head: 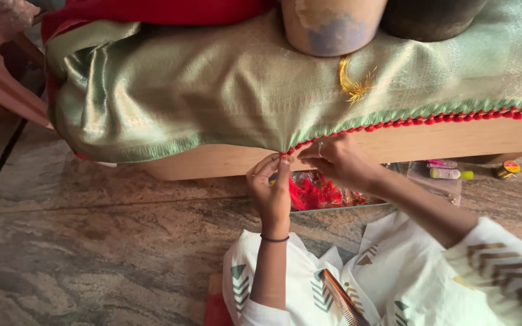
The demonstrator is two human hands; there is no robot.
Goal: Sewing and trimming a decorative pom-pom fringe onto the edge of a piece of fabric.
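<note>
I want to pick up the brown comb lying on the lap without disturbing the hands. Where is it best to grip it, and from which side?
Take the comb by its plain spine, from above on its left side. It lies flat and slanted on the white printed cloth, teeth facing right, so a pinch grip across the spine seems safest. Both hands are busy higher up.

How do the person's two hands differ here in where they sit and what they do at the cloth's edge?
The left hand rises from below, fingers pointing up and pinched at the red tassel trim; the right hand reaches in from the right, curled over that trim. The left wrist wears a dark band; the right hand shows a ring. Both meet at the edge of the green cloth.
</note>
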